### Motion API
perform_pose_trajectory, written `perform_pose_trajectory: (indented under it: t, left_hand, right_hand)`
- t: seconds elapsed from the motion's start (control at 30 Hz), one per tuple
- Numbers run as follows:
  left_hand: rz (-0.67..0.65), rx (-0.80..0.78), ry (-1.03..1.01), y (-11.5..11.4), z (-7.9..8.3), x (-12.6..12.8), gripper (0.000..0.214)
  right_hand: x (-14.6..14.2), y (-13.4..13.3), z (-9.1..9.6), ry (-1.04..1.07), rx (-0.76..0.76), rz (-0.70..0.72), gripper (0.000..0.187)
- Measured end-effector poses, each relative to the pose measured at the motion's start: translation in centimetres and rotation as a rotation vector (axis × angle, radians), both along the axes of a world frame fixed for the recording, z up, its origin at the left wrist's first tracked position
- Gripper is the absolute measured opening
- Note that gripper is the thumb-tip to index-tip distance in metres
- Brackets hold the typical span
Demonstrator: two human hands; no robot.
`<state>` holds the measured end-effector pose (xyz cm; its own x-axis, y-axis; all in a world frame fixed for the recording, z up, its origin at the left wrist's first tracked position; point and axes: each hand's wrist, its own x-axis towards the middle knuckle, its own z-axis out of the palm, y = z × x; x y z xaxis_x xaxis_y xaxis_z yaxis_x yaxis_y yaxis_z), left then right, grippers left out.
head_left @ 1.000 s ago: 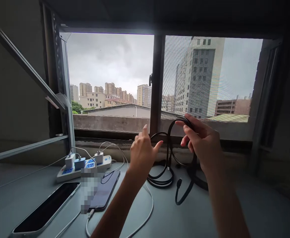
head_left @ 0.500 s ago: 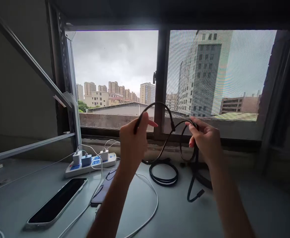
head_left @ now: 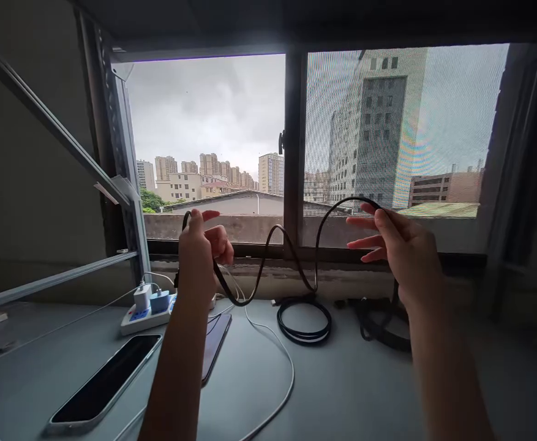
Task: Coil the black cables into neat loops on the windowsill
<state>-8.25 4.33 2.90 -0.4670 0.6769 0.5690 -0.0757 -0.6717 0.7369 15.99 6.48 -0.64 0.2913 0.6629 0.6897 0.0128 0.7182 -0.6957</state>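
Observation:
A thin black cable (head_left: 264,257) hangs in wavy loops between my two hands, above the table. My left hand (head_left: 199,251) pinches it near one end between thumb and fingers, and part of that end is hidden behind the wrist. Farther right, my right hand (head_left: 401,245) pinches the cable between thumb and index finger, its other fingers spread. From there the cable drops behind the right wrist, where its end is hidden. Below the hanging loops lies a coiled black cable (head_left: 304,336) on the table.
Another bundle of black cable (head_left: 383,327) lies behind my right forearm. At left are a white power strip (head_left: 146,320) with chargers, a phone (head_left: 107,383) and a dark flat device (head_left: 215,349). A white cable (head_left: 289,373) curves across the table (head_left: 341,392). A window stands behind.
My hands have moved apart, left hand leftward and right hand rightward. The cable, bunched in the right hand before, is now strung out between them.

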Motion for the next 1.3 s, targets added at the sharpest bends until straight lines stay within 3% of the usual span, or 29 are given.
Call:
perform_pose_trajectory:
  t: [0.13,0.27,0.33,0.4,0.53,0.67,0.73,0.87,1.03,1.2,1.3]
  left_hand:
    - [-0.068,-0.170,0.093,-0.2,0.3,-0.5,0.051]
    - [-0.426,-0.330,0.345,-0.2,-0.4,-0.2,0.084]
    - [-0.599,-0.329,0.431,-0.1,-1.1,0.4,0.088]
    - [-0.670,-0.309,0.462,-0.1,-1.7,1.4,0.083]
    - [-0.586,-0.178,0.491,0.2,-2.4,4.0,0.069]
    - [-0.429,0.016,0.505,1.3,-3.1,5.6,0.059]
    - [-0.455,0.001,0.477,1.7,-3.5,5.8,0.058]
    - [-0.557,-0.068,0.428,2.1,-3.7,5.5,0.060]
    - [-0.552,-0.124,0.493,2.0,-3.0,4.2,0.056]
    - [-0.479,-0.223,0.713,0.5,-1.8,2.5,0.048]
    - [-0.300,-0.049,0.683,-0.4,-1.1,1.8,0.039]
  right_hand:
    - [-1.0,-0.7,0.4,-0.031,0.129,0.059,0.044]
    - [-2.0,-0.7,0.3,-0.142,0.169,0.169,0.047]
    - [-2.3,-0.6,0.0,-0.215,0.164,0.194,0.045]
    - [-2.5,-0.7,-0.1,-0.291,0.143,0.176,0.043]
    - [-2.7,-1.1,-0.2,-0.401,0.068,0.134,0.040]
    - [-3.3,-1.7,-0.3,-0.411,-0.011,0.224,0.044]
    - [-3.9,-1.8,-0.4,-0.436,-0.040,0.257,0.045]
    - [-4.9,-1.9,-0.8,-0.497,0.011,0.185,0.045]
    - [-4.9,-1.6,-1.0,-0.498,-0.041,0.295,0.037]
    - [-3.8,-0.7,-1.1,-0.499,-0.114,0.109,0.041]
    - [-3.1,-0.4,-1.0,-0.427,-0.093,-0.023,0.048]
